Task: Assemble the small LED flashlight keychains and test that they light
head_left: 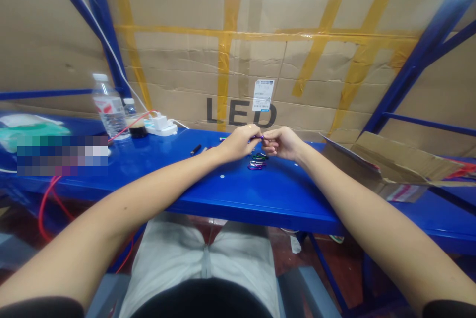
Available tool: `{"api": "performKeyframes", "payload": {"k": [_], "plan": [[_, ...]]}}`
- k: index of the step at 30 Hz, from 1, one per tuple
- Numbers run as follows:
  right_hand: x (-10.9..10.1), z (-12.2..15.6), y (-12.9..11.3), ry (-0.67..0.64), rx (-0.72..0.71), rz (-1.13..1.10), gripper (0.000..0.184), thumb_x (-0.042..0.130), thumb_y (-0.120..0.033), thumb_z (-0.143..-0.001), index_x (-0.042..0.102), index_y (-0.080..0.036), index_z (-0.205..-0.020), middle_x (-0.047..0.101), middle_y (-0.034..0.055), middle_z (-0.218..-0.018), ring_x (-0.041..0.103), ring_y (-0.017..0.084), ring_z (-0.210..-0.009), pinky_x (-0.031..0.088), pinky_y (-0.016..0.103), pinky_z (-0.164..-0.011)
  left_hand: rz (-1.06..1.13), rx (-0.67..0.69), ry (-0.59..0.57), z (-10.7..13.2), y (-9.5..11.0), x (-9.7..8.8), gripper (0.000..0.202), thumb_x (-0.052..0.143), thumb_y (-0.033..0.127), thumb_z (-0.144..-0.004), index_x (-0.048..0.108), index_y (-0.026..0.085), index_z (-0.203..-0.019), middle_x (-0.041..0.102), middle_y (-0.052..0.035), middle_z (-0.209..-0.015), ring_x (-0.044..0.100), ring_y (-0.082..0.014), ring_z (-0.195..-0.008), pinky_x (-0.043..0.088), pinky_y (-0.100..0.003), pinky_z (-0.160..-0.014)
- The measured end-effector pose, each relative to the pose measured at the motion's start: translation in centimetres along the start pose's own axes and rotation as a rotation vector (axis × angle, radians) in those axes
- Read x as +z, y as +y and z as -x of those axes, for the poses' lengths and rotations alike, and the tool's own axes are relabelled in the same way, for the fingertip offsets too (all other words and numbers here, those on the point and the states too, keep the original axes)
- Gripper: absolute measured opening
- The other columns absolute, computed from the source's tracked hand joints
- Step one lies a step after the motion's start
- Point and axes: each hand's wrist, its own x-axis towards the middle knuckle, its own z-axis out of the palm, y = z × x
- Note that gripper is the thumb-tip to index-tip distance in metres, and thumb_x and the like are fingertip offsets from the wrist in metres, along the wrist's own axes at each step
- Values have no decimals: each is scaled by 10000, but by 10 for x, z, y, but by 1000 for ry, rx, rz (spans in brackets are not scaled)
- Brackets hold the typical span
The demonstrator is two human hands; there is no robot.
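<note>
My left hand (241,142) and my right hand (283,142) meet above the blue table, fingertips pinched together. Between them is a small dark purple piece (262,138), mostly covered by the fingers, so its kind is unclear. Just below the hands lie several small carabiners (257,163) in green, silver and purple, in a loose column. To the left of my left hand rests a short black cylinder (195,150), with a pale small piece beside it. Part of a green item (222,139) shows behind my left hand.
A water bottle (108,105), a small dark bottle (134,118) and a white power strip with a plug (160,124) stand at the back left. An open cardboard box (390,164) sits at right. A large taped cardboard sheet (178,67) rises behind the blue table (238,194).
</note>
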Motion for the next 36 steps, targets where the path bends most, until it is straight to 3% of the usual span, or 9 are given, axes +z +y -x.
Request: {"api": "performKeyframes", "payload": {"k": [5, 21, 24, 26, 29, 32, 36], "plan": [[3, 2, -5, 7, 13, 29, 197, 580, -192, -767, 450, -207, -619, 278, -36, -436, 353, 134, -449, 318, 264, -439, 46, -62, 33, -1, 3, -2, 68, 543, 106, -893, 576, 162, -872, 661, -71, -883, 609, -181, -838, 475, -313, -778], [-4, 2, -9, -15, -63, 207, 254, 659, -270, -753, 462, -202, -607, 404, -33, -493, 416, 119, -456, 383, 279, -472, 194, -147, 30, -1, -1, -2, 96, 534, 145, -895, 595, 167, -966, 683, -57, -928, 624, -177, -861, 479, -317, -785], [-7, 0, -8, 107, -126, 449, 252, 629, -276, -768, 466, -204, -590, 415, -24, -498, 443, 132, -471, 376, 293, -488, 246, -229, 52, -1, -6, -1, 143, 511, 132, -897, 594, 166, -1008, 682, -67, -976, 625, -178, -905, 487, -326, -823], [-10, -4, -4, 229, -143, 781, 259, 615, -248, -775, 472, -201, -564, 432, -14, -484, 459, 140, -486, 364, 299, -504, 298, -295, 65, -1, -11, 0, 187, 492, 114, -894, 607, 171, -1030, 681, -61, -991, 619, -166, -902, 488, -313, -815], [-10, -15, 4, 237, -120, 1263, 253, 605, -203, -768, 489, -190, -544, 480, -8, -517, 429, 129, -516, 312, 301, -524, 382, -392, 87, -1, -20, 0, 195, 487, 101, -882, 622, 177, -1000, 660, -36, -933, 583, -133, -778, 475, -276, -715], [-6, -29, 9, 174, -111, 1409, 241, 590, -217, -785, 498, -190, -564, 492, -14, -545, 437, 132, -546, 303, 302, -539, 459, -466, 120, -2, -28, 0, 161, 494, 96, -873, 615, 173, -946, 610, -11, -822, 523, -107, -655, 443, -248, -619], [-2, -43, 12, 132, -85, 1457, 245, 605, -222, -771, 477, -196, -563, 490, -21, -557, 437, 132, -561, 299, 300, -550, 516, -520, 156, -4, -31, 0, 145, 503, 80, -871, 607, 168, -921, 571, -1, -753, 517, -103, -629, 432, -229, -575]]}}
